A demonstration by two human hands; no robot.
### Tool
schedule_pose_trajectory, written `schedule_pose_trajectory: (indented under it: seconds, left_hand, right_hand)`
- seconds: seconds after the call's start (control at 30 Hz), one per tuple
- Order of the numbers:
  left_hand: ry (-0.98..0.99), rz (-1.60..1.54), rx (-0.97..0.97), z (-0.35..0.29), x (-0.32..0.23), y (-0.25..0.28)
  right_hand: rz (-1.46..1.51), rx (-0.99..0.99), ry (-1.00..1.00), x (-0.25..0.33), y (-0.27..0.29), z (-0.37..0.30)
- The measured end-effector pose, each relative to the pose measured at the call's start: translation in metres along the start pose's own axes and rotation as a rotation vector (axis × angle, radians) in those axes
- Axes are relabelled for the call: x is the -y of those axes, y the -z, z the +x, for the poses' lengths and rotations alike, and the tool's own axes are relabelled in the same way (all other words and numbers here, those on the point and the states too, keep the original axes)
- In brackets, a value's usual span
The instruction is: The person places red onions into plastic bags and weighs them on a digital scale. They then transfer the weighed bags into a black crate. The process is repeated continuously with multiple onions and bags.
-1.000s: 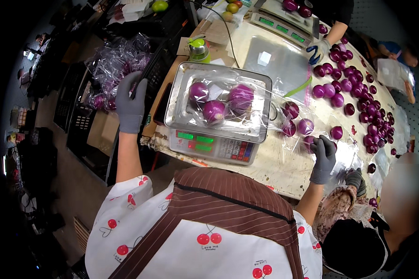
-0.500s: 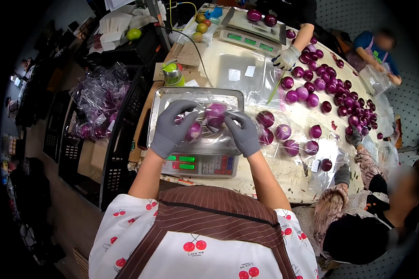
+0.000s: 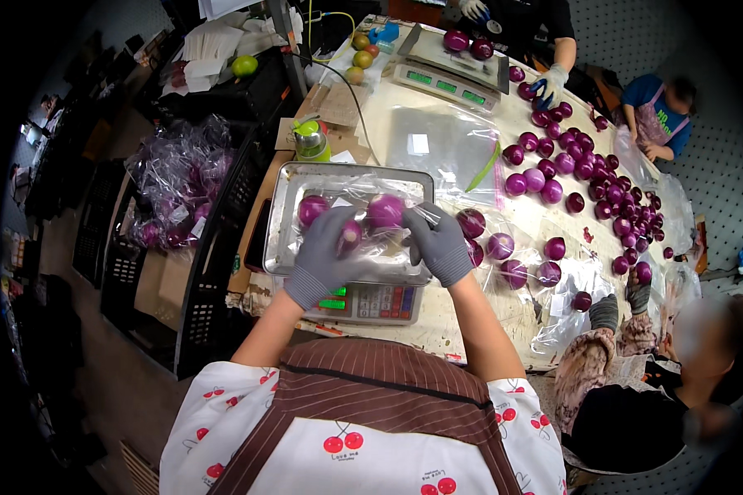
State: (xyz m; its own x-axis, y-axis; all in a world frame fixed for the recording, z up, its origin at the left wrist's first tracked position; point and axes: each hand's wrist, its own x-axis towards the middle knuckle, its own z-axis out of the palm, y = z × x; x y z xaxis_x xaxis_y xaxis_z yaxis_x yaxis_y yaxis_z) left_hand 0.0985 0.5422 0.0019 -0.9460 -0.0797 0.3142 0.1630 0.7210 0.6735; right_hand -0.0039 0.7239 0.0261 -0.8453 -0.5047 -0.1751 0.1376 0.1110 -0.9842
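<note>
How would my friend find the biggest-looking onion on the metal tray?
Start at the big pale table, then find the metal tray on the scale at its left. Inside, in clear plastic, a red onion sits just left of the gloved right hand. Of the three there, it is the rightmost and looks biggest.

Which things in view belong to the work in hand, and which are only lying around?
In use: clear bag of onions, with left hand and right hand on it; scale underneath.
Apparently lying around: green strip; green-topped bottle; green fruit.
</note>
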Motion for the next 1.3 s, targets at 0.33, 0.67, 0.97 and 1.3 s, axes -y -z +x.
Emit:
schedule_pose_trajectory:
  seconds: [0.33,0.67,0.97,1.3]
  left_hand:
    - [-0.144,0.063,-0.317,0.011,0.017,-0.025]
    - [-0.273,-0.210,-0.315,-0.003,0.027,-0.019]
    - [0.247,-0.196,-0.281,0.006,0.028,0.004]
    - [0.315,-0.346,-0.527,0.047,-0.016,0.060]
  right_hand:
    - [0.128,-0.026,0.260,0.037,0.026,-0.035]
    - [-0.495,-0.067,0.367,-0.073,0.052,-0.004]
    - [-0.510,0.130,0.504,-0.018,0.037,0.062]
    - [-0.511,0.100,0.495,0.100,0.003,0.045]
